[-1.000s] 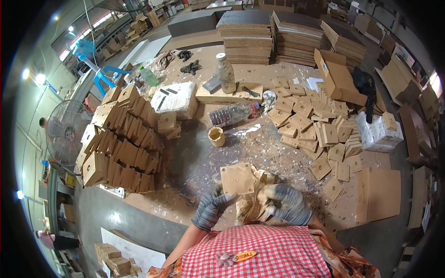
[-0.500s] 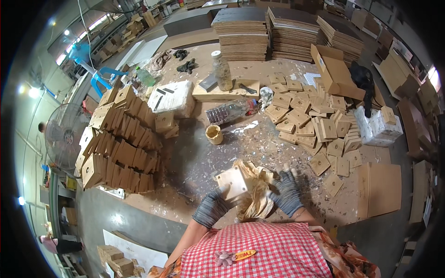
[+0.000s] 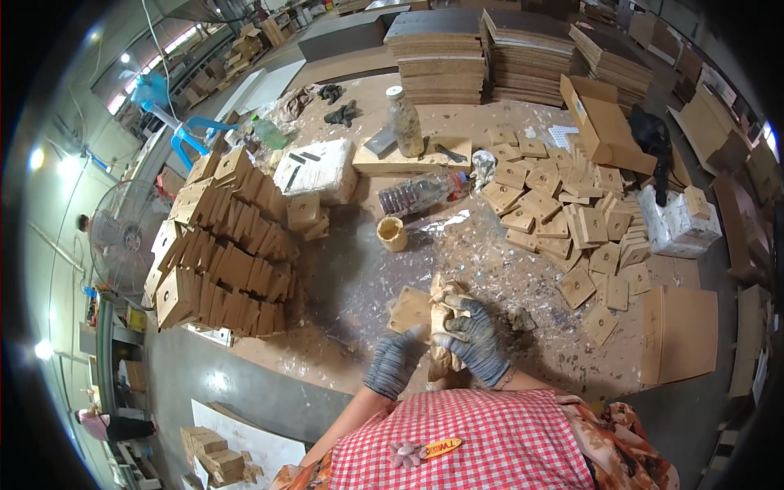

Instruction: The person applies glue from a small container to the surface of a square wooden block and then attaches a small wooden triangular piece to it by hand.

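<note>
Across a paint-flecked worktable (image 3: 335, 310), 2 groups of wooden pieces are flanking a person: a tall, tiered pile (image 3: 220, 261) is rising on the left, and a loose heap (image 3: 543, 208) is spreading on the right. Closer to the person, whose checked apron (image 3: 465, 433) is filling the foreground, 2 gloved hands are meeting near the table's front edge.

No longer spreading open beside the cloth, as it was doing 0.5 seconds earlier, the right hand (image 3: 478, 339) is now gripping that crumpled pale cloth (image 3: 445, 290), its fingers bunching the fabric at the right side of a flat wooden block (image 3: 408, 310). The shift is seemingly putting both hands to work on 1 piece, rather than leaving it simply being held.

The left hand (image 3: 392, 363) is gripping the wooden block by its near edge, thumb showing; how its other fingers are curling, the view is not revealing. The block's broad face is turning upward, its left edge slanting away from the person and leaning right. Whether its underside is touching the table is not showing. Its visible part is looking roughly square and the cloth is covering the right side, so no long axis is emerging.
</note>
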Demonstrator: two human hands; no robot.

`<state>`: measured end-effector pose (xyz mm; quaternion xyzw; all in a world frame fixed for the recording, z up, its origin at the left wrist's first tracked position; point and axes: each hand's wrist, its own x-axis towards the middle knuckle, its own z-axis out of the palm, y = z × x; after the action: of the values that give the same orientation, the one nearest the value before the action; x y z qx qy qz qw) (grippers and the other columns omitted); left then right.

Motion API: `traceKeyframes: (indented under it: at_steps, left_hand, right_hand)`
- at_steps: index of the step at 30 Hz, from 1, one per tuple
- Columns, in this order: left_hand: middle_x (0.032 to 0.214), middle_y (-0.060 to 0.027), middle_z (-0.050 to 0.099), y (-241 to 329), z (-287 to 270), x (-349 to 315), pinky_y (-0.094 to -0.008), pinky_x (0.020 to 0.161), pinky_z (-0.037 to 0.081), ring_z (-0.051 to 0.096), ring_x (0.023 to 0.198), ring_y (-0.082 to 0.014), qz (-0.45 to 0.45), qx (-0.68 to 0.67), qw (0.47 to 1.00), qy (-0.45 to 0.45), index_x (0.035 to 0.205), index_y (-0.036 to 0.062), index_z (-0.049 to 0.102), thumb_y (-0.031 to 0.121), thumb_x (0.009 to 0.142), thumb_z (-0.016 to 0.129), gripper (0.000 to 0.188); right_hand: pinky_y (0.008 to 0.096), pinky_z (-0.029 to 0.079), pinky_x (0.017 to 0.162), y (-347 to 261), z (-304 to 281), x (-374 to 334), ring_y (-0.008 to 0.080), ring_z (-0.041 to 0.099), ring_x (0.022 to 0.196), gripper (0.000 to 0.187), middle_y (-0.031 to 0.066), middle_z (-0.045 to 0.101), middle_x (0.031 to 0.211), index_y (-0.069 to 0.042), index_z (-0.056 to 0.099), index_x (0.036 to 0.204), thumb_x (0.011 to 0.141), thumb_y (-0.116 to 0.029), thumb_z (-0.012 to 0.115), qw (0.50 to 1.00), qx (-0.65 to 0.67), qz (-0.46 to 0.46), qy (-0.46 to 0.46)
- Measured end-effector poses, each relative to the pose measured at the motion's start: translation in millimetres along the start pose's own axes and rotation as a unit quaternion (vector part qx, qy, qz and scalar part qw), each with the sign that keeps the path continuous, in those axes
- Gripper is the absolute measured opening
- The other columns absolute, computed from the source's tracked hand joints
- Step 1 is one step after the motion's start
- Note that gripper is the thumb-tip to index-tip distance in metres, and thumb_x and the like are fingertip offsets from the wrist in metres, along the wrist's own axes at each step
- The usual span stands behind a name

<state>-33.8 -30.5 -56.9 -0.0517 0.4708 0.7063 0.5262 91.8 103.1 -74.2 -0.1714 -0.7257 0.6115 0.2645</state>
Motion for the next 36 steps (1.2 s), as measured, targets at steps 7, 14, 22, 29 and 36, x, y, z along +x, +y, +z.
traceKeyframes:
  at_steps: [7, 14, 22, 29, 36]
  left_hand:
    - [0.116, -0.0078, 0.059, 5.9, 16.4, -11.6, -0.0321, 0.083, 0.052, 0.060, 0.102, -0.0203, 0.064, 0.022, 0.998, -0.002, 0.130, 0.0030, 0.044, 0.008, 0.088, 0.062, 0.046]
    - [0.116, -0.0082, 0.059, 2.9, 3.8, -3.0, -0.0321, 0.082, 0.052, 0.060, 0.101, -0.0206, 0.021, 0.017, 1.000, -0.005, 0.131, 0.0041, 0.043, 0.009, 0.088, 0.062, 0.048]
    - [0.116, -0.0076, 0.059, -0.6, 0.6, -4.1, -0.0315, 0.083, 0.051, 0.059, 0.102, -0.0200, 0.049, 0.037, 0.998, -0.023, 0.130, 0.0042, 0.044, 0.009, 0.087, 0.064, 0.048]
    - [0.115, -0.0077, 0.059, 3.6, 10.8, -9.7, -0.0316, 0.084, 0.051, 0.060, 0.101, -0.0198, 0.063, 0.038, 0.997, -0.012, 0.130, 0.0040, 0.045, 0.009, 0.085, 0.066, 0.049]
    - [0.116, -0.0093, 0.059, 8.9, 9.7, -10.5, -0.0339, 0.088, 0.051, 0.059, 0.104, -0.0220, 0.048, 0.018, 0.999, -0.019, 0.130, 0.0032, 0.045, 0.008, 0.085, 0.066, 0.050]
  right_hand:
    - [0.0383, 0.036, 0.103, 10.7, 14.6, 0.0, 0.0270, 0.038, 0.125, 0.053, 0.0108, 0.042, 0.127, -0.010, 0.054, 0.110, 0.066, -0.018, 0.083, 0.996, -0.067, -0.004, 0.059]
    - [0.0394, 0.039, 0.100, 30.0, 21.8, -2.7, 0.0250, 0.042, 0.121, 0.068, 0.0110, 0.043, 0.128, -0.008, 0.045, 0.126, 0.071, -0.025, 0.081, 0.986, 0.078, 0.088, 0.116]
    - [0.0314, 0.046, 0.089, 15.8, 18.5, 0.7, 0.0182, 0.056, 0.100, 0.040, 0.0097, 0.058, 0.105, -0.001, 0.052, 0.118, 0.082, -0.014, 0.066, 0.982, 0.052, 0.177, 0.037]
    - [0.0301, 0.048, 0.085, 12.1, 12.3, 6.2, 0.0133, 0.055, 0.094, 0.026, 0.0051, 0.058, 0.097, -0.001, 0.056, 0.108, 0.085, -0.012, 0.062, 0.984, 0.068, 0.157, 0.049]
    - [0.0279, 0.046, 0.073, 11.0, 1.5, 12.2, 0.0102, 0.052, 0.075, 0.028, 0.0012, 0.060, 0.083, -0.002, 0.062, 0.097, 0.085, -0.027, 0.067, 0.974, 0.109, 0.188, 0.059]
